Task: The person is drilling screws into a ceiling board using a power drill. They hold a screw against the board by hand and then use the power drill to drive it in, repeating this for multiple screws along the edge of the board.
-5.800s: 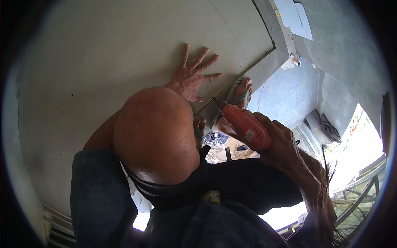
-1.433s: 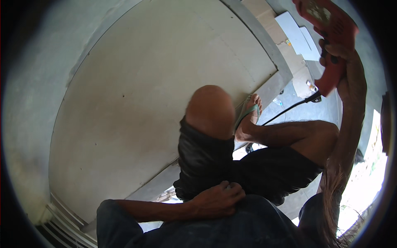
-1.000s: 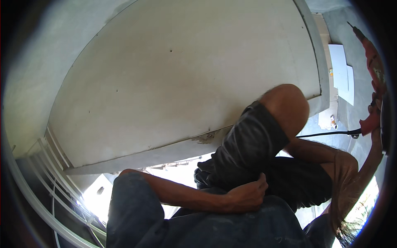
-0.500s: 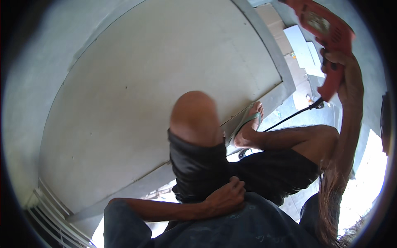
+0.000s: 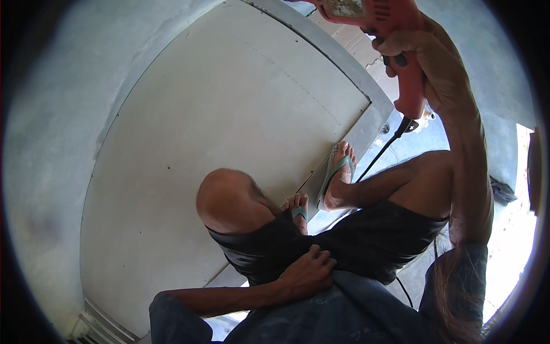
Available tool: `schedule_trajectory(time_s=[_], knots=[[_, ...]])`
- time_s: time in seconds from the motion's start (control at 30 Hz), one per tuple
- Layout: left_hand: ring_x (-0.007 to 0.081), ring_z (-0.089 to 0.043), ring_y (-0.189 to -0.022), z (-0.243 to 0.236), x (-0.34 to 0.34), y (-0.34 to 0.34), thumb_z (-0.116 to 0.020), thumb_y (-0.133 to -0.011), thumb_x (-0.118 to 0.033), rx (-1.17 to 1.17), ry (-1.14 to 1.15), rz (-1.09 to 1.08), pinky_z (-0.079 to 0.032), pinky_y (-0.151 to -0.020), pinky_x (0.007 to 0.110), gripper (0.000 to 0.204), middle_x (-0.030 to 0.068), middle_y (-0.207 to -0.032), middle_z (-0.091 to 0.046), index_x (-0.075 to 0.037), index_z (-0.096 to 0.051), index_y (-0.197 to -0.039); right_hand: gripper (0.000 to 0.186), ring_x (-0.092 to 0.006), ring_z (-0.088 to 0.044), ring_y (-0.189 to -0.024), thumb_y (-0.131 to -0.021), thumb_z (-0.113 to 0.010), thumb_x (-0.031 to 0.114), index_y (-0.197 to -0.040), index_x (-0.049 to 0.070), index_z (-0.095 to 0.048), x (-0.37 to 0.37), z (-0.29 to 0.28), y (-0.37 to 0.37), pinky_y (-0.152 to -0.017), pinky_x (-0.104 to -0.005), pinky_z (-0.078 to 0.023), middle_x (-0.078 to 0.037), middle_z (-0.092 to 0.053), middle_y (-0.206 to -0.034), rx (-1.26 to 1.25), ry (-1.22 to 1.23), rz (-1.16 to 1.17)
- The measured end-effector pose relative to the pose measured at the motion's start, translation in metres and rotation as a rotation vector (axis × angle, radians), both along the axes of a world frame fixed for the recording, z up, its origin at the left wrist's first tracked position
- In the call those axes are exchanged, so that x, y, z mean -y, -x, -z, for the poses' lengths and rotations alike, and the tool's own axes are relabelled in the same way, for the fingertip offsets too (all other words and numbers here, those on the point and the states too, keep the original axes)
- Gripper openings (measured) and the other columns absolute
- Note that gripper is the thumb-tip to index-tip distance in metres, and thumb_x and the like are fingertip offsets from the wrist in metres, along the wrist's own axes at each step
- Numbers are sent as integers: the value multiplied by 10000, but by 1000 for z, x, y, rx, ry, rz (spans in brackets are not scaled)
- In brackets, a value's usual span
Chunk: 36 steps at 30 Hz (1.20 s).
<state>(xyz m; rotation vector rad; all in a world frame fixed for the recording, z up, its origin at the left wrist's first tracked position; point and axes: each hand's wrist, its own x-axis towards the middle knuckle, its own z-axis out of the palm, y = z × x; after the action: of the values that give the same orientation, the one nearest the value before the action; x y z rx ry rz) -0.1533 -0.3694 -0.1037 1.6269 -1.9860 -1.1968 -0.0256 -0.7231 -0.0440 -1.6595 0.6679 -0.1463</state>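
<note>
A red power drill (image 5: 401, 28) is raised at the upper right, its front end cut off by the top edge. My right hand (image 5: 432, 60) is wrapped round its handle, with the fingers by the trigger. The drill's black cord (image 5: 385, 150) drops from the handle base and passes behind my right leg. My left hand (image 5: 307, 270) rests in my lap against the dark shorts (image 5: 252, 243), fingers curled in. Whether it pinches any cloth is hidden.
A large pale panel (image 5: 229, 114) with small dark holes along its edges lies under my feet, bordered by a grey frame (image 5: 379, 109). My sandalled feet (image 5: 341, 163) are on its right side. Pale walls rise left and right. White bars (image 5: 100, 321) show at lower left.
My right hand has carried the drill left and up in the view. My left knee has swung left, and the left foot now shows on the frame. The left hand stays in my lap.
</note>
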Motion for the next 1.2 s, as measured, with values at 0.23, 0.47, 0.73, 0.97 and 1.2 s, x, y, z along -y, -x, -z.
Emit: schedule_trajectory(time_s=[0.23, 0.47, 0.73, 0.97, 1.2], knots=[[272, -539, -1185, 18, -4, 5, -673, -801, -272, -132, 3, -44, -435, -1006, 447, 164, 126, -1270, -627, -145, -734, -717, 408, -160, -570, -704, -790, -645, -78, -1192, -38, -587, -13, -22, -5, -601, -329, -508, -94, -599, -920, 31, -196, 18], [276, -543, -1171, 11, -8, -5, -682, -784, -242, -149, 7, -21, -442, -1007, 467, 155, 121, -1268, -629, -122, -725, -696, 384, -157, -545, -672, -796, -639, -64, -1172, -35, -569, -17, -25, -1, -620, -322, -501, -87, -569, -877, 29, -189, 55], [275, -552, -1153, 11, -8, -6, -687, -775, -236, -124, -25, -35, -452, -990, 464, 163, 122, -1257, -622, -112, -719, -675, 353, -153, -535, -660, -800, -618, -57, -1150, -53, -571, -17, -24, 1, -619, -328, -504, -85, -563, -856, 72, -156, 33], [279, -548, -1155, 10, -18, -10, -689, -782, -235, -149, 36, -16, -440, -1010, 466, 154, 138, -1254, -614, -107, -719, -700, 283, -130, -535, -671, -800, -618, -19, -1081, -41, -595, -4, -10, -6, -645, -320, -513, -71, -569, -849, 12, -119, -12], [269, -547, -1151, 7, -17, -14, -691, -781, -223, -124, 37, -20, -442, -1008, 464, 148, 126, -1248, -620, -96, -721, -712, 250, -122, -527, -684, -804, -628, 16, -1049, -29, -605, -6, -18, -8, -663, -314, -513, -50, -558, -830, 21, -91, -54]])
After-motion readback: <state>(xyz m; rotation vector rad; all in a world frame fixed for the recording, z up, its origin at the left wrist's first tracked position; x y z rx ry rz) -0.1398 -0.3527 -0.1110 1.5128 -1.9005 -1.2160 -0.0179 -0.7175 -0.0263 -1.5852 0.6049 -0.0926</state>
